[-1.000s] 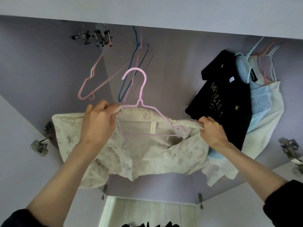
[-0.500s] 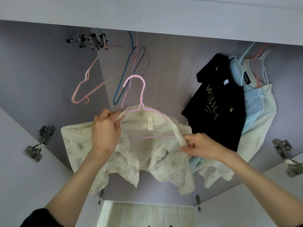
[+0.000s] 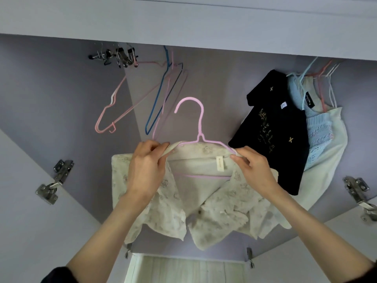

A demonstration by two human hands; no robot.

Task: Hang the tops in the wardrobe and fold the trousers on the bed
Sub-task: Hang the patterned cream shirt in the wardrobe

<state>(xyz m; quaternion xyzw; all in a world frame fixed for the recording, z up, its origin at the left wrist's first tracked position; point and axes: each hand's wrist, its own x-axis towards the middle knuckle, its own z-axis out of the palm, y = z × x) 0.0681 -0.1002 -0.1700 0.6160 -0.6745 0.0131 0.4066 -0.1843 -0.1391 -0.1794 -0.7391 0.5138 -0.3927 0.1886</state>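
Both hands pinch the collar of the cream floral lace blouse [image 3: 204, 203] held up inside the lilac wardrobe [image 3: 51, 103], left hand [image 3: 145, 168] and right hand [image 3: 256, 168] at either shoulder, and should seat it evenly on the slim lilac wire hanger [image 3: 199, 127] before hooking.

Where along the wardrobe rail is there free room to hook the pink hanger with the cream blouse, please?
The widest gap lies between the empty hangers and the black top, straight above the pink hanger. The right end is crowded with hung tops; the far left holds clip hangers.
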